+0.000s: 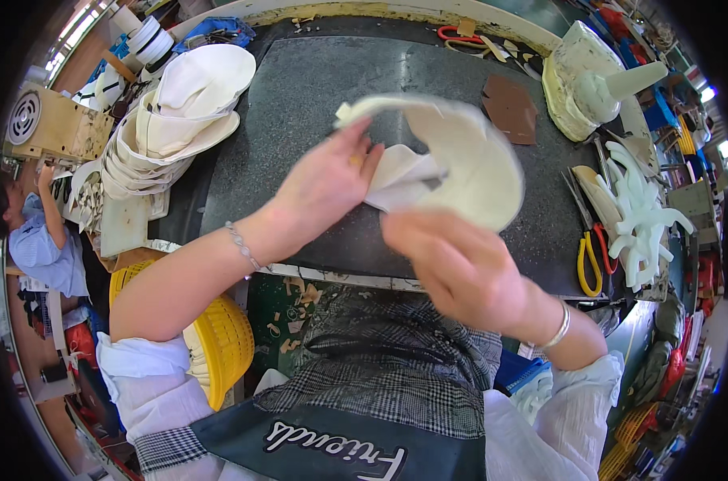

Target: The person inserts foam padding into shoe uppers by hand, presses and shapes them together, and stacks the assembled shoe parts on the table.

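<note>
A white curved piece (492, 172), slightly blurred, is held above a dark work surface (316, 88) at the centre of the frame. Its left side is pinched between the thumb and fingers of the left hand (324, 184). The right hand (464, 260), also blurred, is curled at the piece's lower edge; whether anything is gripped by it cannot be told.

Similar white pieces are heaped in a stack (151, 148) at upper left. A person (43, 248) in a light blue top is seen at far left. At lower left, a yellow basket (229, 345) is set below the table edge. Right of centre, a brown sheet (508, 111) is laid flat. At right, yellow and red scissor handles (580, 268) are seen near a white branching object (641, 216). A white stand (580, 88) with a cone is placed at upper right.
</note>
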A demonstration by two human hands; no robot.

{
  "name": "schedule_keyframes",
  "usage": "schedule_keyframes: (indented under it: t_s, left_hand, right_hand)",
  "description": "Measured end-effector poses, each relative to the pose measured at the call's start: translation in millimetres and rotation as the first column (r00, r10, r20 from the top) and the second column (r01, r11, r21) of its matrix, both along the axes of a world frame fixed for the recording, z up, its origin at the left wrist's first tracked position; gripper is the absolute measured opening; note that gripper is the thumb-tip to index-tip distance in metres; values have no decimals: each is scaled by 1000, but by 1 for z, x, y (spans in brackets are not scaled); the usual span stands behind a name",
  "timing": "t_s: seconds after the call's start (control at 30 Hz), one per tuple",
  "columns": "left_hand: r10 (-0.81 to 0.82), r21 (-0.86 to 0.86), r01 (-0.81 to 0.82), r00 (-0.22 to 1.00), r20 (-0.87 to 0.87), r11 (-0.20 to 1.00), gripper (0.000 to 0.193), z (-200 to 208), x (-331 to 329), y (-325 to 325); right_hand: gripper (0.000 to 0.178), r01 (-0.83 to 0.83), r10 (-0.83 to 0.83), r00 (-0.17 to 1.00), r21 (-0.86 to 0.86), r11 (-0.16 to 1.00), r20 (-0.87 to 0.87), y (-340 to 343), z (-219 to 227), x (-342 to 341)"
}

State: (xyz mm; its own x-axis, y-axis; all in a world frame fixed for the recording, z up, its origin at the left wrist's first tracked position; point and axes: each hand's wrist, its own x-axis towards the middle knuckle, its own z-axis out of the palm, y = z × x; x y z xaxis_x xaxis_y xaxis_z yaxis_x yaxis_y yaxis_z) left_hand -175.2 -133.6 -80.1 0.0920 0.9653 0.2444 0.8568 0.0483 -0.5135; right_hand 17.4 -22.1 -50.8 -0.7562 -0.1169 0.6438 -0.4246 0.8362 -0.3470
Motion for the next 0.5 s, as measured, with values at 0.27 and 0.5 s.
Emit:
schedule_keyframes:
  t_s: [0.27,0.5]
  left_hand:
    - [-54,-22,107,662,748,994,64,-13,27,-3]
    - [-63,171,-313,326,943,934,30,-25,24,32]
  right_hand:
    - [60,289,-291,901,56,956,321,36,-35,-1]
    - [69,401,-355,865,-61,914,355,47,-47,-1]
